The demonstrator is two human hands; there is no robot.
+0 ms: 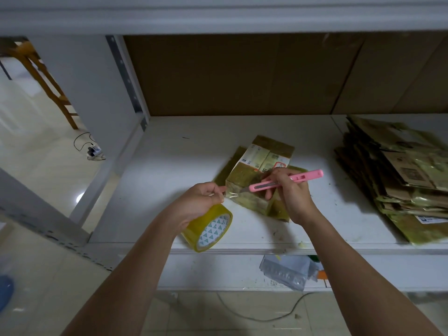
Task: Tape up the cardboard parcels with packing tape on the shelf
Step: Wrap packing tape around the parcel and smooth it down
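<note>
My left hand (202,198) grips the tape roll (210,228), stretching a strip rightward to the parcel (257,180) on the shelf (174,170). My right hand (292,194) grips the pink knife (286,181), lying along that strip, blade toward it.

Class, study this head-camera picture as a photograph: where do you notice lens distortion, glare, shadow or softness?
Head view: the wide lens bows the shelf edges and upper beam into curves; glare spots shine on the floor tiles at left; light is dim and flat, with a soft shadow beneath the right hand and the parcel; the cardboard stack near the right edge looks smeared.
</note>
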